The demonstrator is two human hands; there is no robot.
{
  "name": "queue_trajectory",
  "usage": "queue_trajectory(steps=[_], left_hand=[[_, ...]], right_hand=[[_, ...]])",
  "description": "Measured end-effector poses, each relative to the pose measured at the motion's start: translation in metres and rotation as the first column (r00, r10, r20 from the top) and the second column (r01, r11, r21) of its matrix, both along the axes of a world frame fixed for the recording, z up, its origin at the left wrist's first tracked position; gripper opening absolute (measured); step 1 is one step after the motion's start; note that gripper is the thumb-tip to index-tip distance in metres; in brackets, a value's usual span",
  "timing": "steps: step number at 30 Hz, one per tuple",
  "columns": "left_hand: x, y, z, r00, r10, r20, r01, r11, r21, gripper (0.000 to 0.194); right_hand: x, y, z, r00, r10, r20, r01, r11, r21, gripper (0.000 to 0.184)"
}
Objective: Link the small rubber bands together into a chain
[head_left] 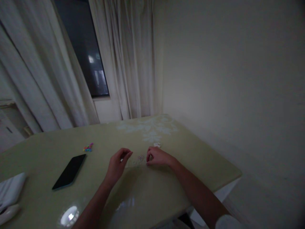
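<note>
My left hand (117, 166) is raised a little over the table, thumb and forefinger tips together in a pinch. Whatever may be between them is too small to make out. Across from it, my right hand (159, 156) rests low at the tabletop with its fingers curled and the tips closed together near the surface. Between the two hands lies a small heap of thin, shiny pieces (140, 158), possibly little rings or links; their kind is unclear. Just behind my right hand sit a few small white pieces (157, 145), partly covered by it.
A little pile of bright coloured pieces (88, 147) lies left of my hands. Nearer stands a dark flat phone or tablet (70, 172). White objects (11, 189) are at the left edge. The glossy table (190, 165) meets a wall on the right; curtains (133, 63) hang behind.
</note>
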State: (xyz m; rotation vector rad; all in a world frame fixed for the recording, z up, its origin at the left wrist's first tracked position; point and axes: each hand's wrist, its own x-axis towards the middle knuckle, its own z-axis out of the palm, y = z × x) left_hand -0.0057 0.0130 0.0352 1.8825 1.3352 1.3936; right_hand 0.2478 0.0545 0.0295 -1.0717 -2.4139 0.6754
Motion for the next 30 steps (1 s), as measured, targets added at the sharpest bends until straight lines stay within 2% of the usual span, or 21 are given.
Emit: queue_trajectory(steps=[4,10,13,16,19,23,27,30], left_hand=[[-0.004,0.003,-0.002,0.996,0.005,0.086,-0.004,1.0,-0.008,0.025],[-0.001,0.002,-0.007,0.995,-0.05,0.088,0.055,0.997,-0.058,0.027],[0.006,-0.002,-0.008,0.995,-0.102,0.019,0.103,0.993,-0.057,0.026],[0.013,-0.005,-0.011,0.989,-0.147,-0.022,0.146,0.989,-0.036,0.025],[0.016,-0.006,-0.014,0.985,-0.162,-0.054,0.162,0.987,0.012,0.023],[0.016,-0.006,-0.017,0.982,-0.176,-0.069,0.18,0.982,0.063,0.024],[0.017,-0.006,-0.017,0.983,-0.171,-0.066,0.175,0.983,0.054,0.022],[0.018,-0.008,-0.015,0.988,-0.138,-0.074,0.142,0.988,0.054,0.019]], right_hand=[[0.0,0.002,-0.003,1.0,-0.013,-0.019,0.013,1.0,-0.025,0.01],[0.0,0.01,0.002,0.992,-0.047,-0.119,0.042,0.998,-0.046,0.007],[-0.003,0.009,0.005,0.965,-0.056,-0.256,0.03,0.994,-0.105,0.009],[-0.009,0.006,0.006,0.904,-0.071,-0.422,-0.012,0.981,-0.192,0.016],[-0.014,0.002,0.005,0.864,-0.088,-0.495,-0.042,0.968,-0.246,0.027],[-0.023,-0.003,0.001,0.833,-0.103,-0.544,-0.064,0.958,-0.279,0.038],[-0.028,-0.005,0.0,0.817,-0.08,-0.572,-0.114,0.948,-0.296,0.042],[-0.022,-0.003,0.003,0.86,-0.061,-0.506,-0.095,0.956,-0.276,0.034]])
